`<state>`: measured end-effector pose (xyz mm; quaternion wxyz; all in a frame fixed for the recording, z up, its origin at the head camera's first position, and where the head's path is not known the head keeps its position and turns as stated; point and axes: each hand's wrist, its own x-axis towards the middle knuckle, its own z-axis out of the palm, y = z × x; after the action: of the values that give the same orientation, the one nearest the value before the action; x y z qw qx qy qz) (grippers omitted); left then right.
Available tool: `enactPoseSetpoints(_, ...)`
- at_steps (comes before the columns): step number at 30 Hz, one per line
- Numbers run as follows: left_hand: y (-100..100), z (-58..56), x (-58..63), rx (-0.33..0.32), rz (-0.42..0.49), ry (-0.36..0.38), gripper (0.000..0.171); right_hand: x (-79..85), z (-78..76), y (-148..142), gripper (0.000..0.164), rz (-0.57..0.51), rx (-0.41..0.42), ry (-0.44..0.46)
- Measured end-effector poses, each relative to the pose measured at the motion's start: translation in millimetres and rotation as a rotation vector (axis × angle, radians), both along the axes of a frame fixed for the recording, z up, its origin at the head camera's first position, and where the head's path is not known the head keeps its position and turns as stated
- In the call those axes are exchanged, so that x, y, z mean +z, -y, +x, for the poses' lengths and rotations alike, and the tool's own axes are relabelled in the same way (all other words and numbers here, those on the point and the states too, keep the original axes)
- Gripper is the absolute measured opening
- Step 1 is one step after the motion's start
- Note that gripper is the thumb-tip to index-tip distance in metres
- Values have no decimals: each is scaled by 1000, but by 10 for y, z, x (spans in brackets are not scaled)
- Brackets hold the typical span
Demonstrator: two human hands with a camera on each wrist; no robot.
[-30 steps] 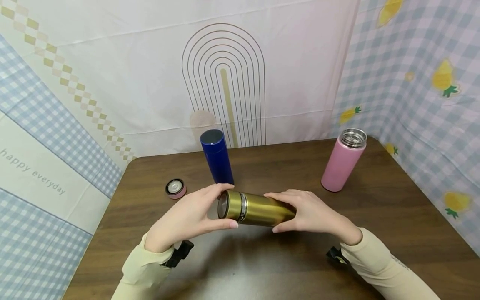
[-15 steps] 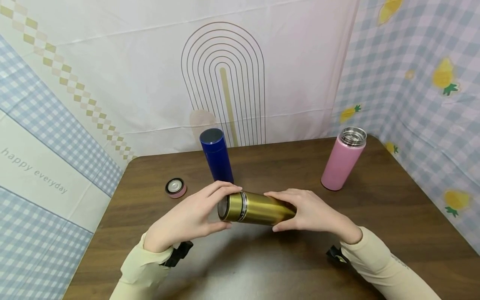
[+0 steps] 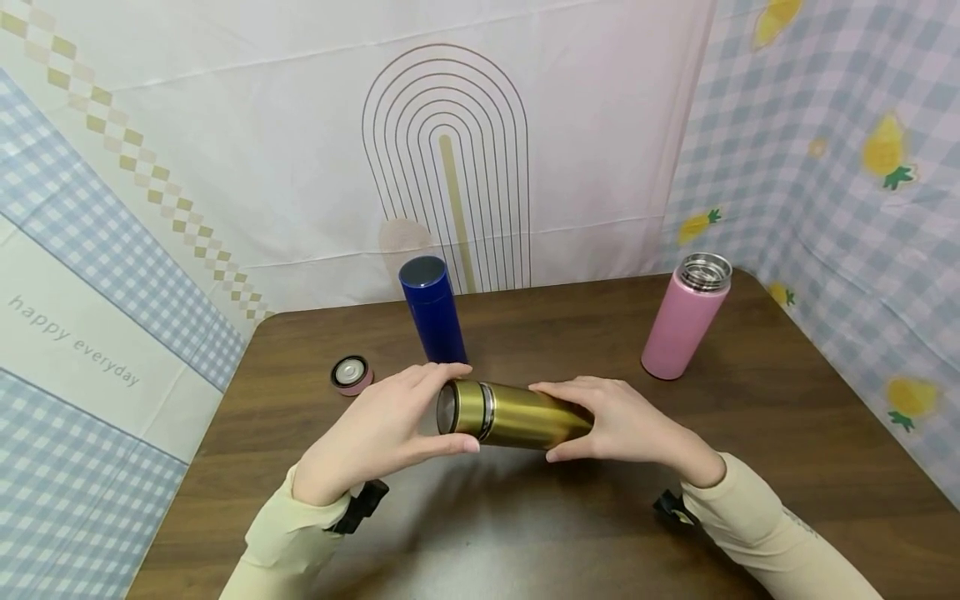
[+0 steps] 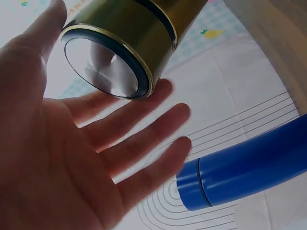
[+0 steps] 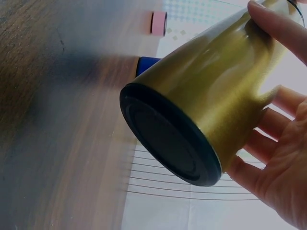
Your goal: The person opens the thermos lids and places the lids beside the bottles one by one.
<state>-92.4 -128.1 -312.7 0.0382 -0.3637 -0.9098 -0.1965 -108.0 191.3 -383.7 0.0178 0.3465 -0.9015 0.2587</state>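
Note:
A gold thermos (image 3: 528,417) is held tilted over the table, its lid end toward the left. My right hand (image 3: 611,421) grips its body near the base, thumb on the near side and fingers on the far side; the dark base (image 5: 168,139) faces the right wrist camera. Around the lid (image 3: 460,408) is my left hand (image 3: 375,433), thumb along the near side and fingers over the far side. In the left wrist view its fingers (image 4: 144,139) are spread and nearly straight, the palm apart from the lid's shiny top (image 4: 100,67).
A blue thermos (image 3: 435,312) stands upright just behind the left hand. At the right back of the wooden table (image 3: 757,400) is an upright pink thermos (image 3: 684,329) without its lid. A pink lid (image 3: 352,376) lies at left, inner side up. Patterned cloth (image 3: 600,125) hangs behind.
The left hand's fingers rolled forward over the lid, then came back, with the thumb now further along the near side. The gold thermos and right hand have stayed nearly still.

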Motion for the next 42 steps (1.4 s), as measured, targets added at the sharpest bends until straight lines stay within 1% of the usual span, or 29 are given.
enactPoseSetpoints(4,17,15,-3,-116,57,-28,85,-7,8,-1,80,-5,4,-3)
enactPoseSetpoints(6,16,27,0,-154,70,-52,85,-8,8,-2,79,-6,6,-5)
enactPoseSetpoints(13,20,28,-19,-187,38,-161,70,10,16,-9,79,-2,4,1)
enactPoseSetpoints(17,34,6,-21,-205,26,-222,67,13,19,-12,79,5,5,8)
enactPoseSetpoints(21,44,-25,-21,-212,46,-237,68,7,16,-17,79,8,3,14)
enactPoseSetpoints(26,57,-35,-37,-202,80,-188,70,7,17,-24,78,10,-1,16)
enactPoseSetpoints(30,66,-24,-55,-173,104,-138,72,1,20,-25,78,23,-1,10)
enactPoseSetpoints(35,81,-13,-61,-131,124,-94,74,-7,23,-12,78,29,-6,2)
enactPoseSetpoints(38,89,-6,-60,-103,123,-85,75,-7,23,-6,78,24,-6,-4)
enactPoseSetpoints(40,92,-3,-61,-83,114,-98,75,-10,22,-2,79,23,-5,-4)
enactPoseSetpoints(42,96,0,-58,-50,105,-122,74,-12,22,-2,78,24,-4,-5)
